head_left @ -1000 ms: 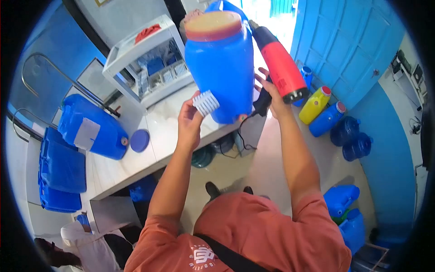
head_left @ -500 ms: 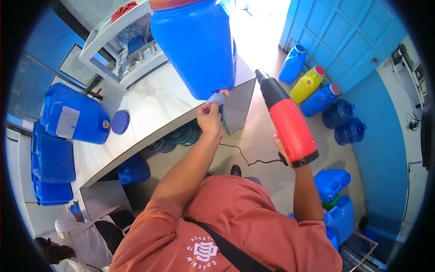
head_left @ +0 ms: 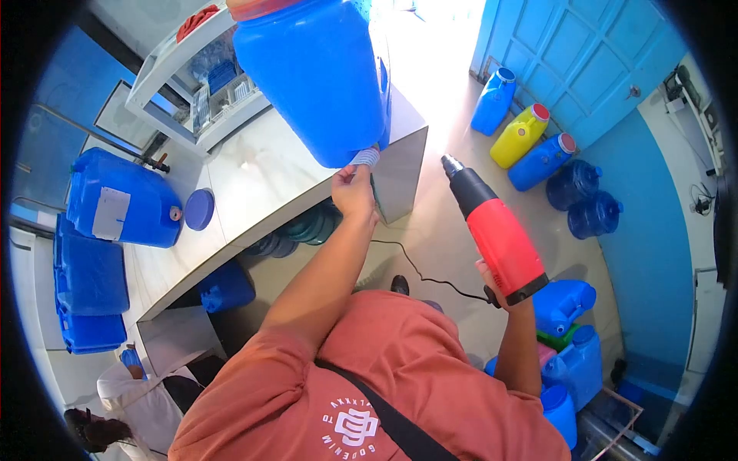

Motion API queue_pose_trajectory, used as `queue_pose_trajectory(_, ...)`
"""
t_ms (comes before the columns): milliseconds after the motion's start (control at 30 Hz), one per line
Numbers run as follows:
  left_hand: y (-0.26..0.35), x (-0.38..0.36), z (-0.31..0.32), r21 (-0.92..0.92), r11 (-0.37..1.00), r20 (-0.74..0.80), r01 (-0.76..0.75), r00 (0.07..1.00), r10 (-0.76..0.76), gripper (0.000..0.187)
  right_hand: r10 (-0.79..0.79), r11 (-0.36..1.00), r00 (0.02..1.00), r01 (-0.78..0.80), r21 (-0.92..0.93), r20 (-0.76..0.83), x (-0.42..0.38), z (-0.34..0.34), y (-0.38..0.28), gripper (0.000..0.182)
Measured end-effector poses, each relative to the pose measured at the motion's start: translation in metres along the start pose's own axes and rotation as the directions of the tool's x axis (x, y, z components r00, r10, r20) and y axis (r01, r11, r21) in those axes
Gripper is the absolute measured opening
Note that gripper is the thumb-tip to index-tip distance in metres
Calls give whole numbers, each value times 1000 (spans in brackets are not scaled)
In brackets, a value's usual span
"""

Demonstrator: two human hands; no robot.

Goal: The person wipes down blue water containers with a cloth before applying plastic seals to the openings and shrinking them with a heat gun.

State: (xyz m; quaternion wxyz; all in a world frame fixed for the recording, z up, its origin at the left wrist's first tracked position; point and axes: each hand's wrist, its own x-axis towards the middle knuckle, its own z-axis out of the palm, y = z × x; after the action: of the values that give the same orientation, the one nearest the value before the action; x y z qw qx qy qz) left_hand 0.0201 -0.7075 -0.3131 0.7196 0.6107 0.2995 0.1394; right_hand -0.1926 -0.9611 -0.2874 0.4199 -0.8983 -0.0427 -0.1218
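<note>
A large blue water container (head_left: 311,84) stands at the counter's edge, its lower corner close to my left hand (head_left: 354,192). Pinched in those fingers is a small pale, striped plastic sleeve (head_left: 365,157), up against the container's base where its tap sits. The tap is hidden behind the sleeve. My right hand (head_left: 492,281) grips a red and black heat gun (head_left: 503,238) from behind, so most of the fingers are out of sight. Its nozzle points up and left, apart from the sleeve. A black cord trails from the handle.
On the white counter (head_left: 254,173) are another blue container (head_left: 123,200), a round blue lid (head_left: 199,210) and a white rack (head_left: 173,115). Several jugs, one yellow (head_left: 520,137), line the floor by the blue door (head_left: 569,61). A person (head_left: 138,399) is at lower left.
The heat gun has dropped lower and its nozzle is farther from the container. My left hand has pushed the sleeve over the tap, whose red part no longer shows. The view has shifted slightly.
</note>
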Motion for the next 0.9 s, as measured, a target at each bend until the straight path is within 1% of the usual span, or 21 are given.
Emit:
queue_pose_trajectory(33, -5, 2, 1, -19, 998, 18, -65, 998, 66, 34, -72, 997, 997, 71, -41, -18, 2, 1, -1, 24)
queue_pose_trajectory(67, -10, 5, 1, -36, 991, 33, -129, 991, 131, 33, -72, 997, 997, 71, -36, -15, 4, 2, -3, 24)
queue_pose_trajectory(100, -16, 6, 1, -30, 991, 28, -130, 991, 131, 33, -72, 996, 997, 72, -45, 2, 6, 2, -6, 24)
queue_pose_trajectory(167, -20, 3, 6, 224, 948, 54, -228, 974, 221, 33, -73, 996, 997, 74, -49, 27, 10, 6, -8, 24)
queue_pose_trajectory(200, -22, 2, 8, 224, 948, 49, -226, 974, 221, 33, -102, 994, 994, 104, -43, 30, 12, 7, -6, 24)
queue_pose_trajectory(267, -22, -2, 10, 353, 839, 90, -415, 907, 411, 32, -128, 991, 991, 130, -37, 37, 14, 9, -7, 24)
queue_pose_trajectory(300, -24, -1, 9, 364, 816, 162, -448, 894, 418, 30, -128, 992, 992, 127, 26, 20, 16, 10, -10, 24)
queue_pose_trajectory(333, -30, 1, 9, 364, 816, 162, -448, 894, 418, 30, -125, 988, 992, 124, 88, 3, 18, 11, -10, 23)
queue_pose_trajectory(400, -45, 3, 12, 339, 729, 206, -594, 803, 559, 31, -88, 992, 995, 83, 97, 43, 19, 10, -3, 23)
queue_pose_trajectory(433, -49, 3, 14, 338, 731, 206, -593, 804, 557, 31, -51, 994, 995, 42, 103, 86, 19, 8, 0, 23)
queue_pose_trajectory(467, -54, 3, 16, 216, 753, 215, -622, 782, 585, 36, -49, 994, 995, 40, 100, 88, 18, 7, 2, 23)
queue_pose_trajectory(500, -58, 4, 18, 89, 760, 217, -643, 758, 615, 42, 13, 989, 994, -28, 143, 104, 18, 6, 3, 26)
queue_pose_trajectory(533, -55, 4, 16, 88, 762, 216, -642, 759, 615, 42, 73, 979, 990, -95, 183, 124, 19, 5, 3, 29)
queue_pose_trajectory(567, -51, 5, 13, 69, 796, 253, -601, 783, 569, 45, 70, 979, 990, -92, 181, 124, 21, 5, 4, 29)
queue_pose_trajectory(600, -48, 5, 10, 54, 830, 291, -556, 803, 519, 47, -9, 990, 994, -7, 142, 110, 22, 5, 5, 29)
queue_pose_trajectory(633, -47, 7, 7, 54, 830, 290, -555, 804, 519, 47, -87, 992, 991, 77, 102, 101, 23, 7, 6, 30)
queue_pose_trajectory(700, -44, 9, 3, -29, 874, 318, -485, 825, 468, 44, -111, 990, 987, 99, 98, 119, 24, 18, 9, 31)
queue_pose_trajectory(767, -39, 11, -1, -18, 892, 343, -452, 835, 430, 45, -133, 988, 982, 120, 98, 137, 27, 30, 1, 32)
queue_pose_trajectory(833, -38, 13, -4, -4, 908, 367, -419, 844, 391, 45, 138, 953, 973, -182, 244, 187, 38, 41, -10, 33)
queue_pose_trajectory(867, -39, 15, -6, -27, 902, 387, -431, 827, 407, 45, 137, 952, 973, -182, 246, 188, 43, 43, -8, 33)
queue_pose_trajectory(900, -40, 17, -6, -50, 895, 407, -443, 809, 424, 45, 173, 925, 969, -221, 309, 177, 49, 48, -4, 34)
